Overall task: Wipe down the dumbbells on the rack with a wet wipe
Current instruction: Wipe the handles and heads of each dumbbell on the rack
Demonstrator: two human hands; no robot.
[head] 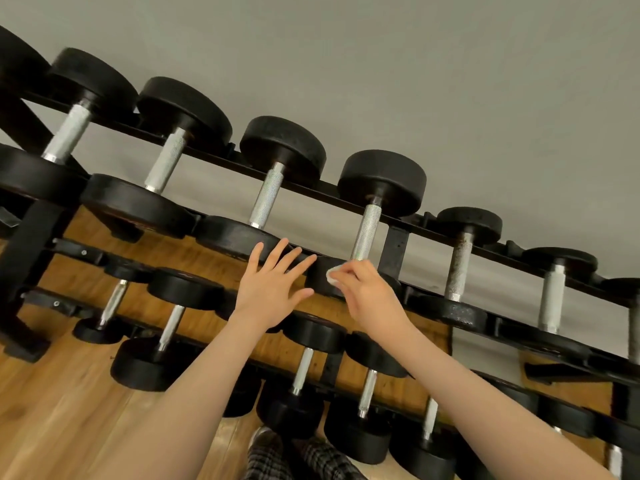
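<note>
Wet wipe (330,274): pinched in right hand (367,292), pressed on a top-tier dumbbell's (370,223) near head.
Left hand (273,285): fingers spread, holding nothing, against neighbouring head.
Rack (394,244): three tiers.
Progress: early by my judgement; no dumbbell visibly cleaned.

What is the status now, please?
Right hand pinching wet wipe at dumbbell handle base. Left hand open, empty. Nothing blocking.
</note>
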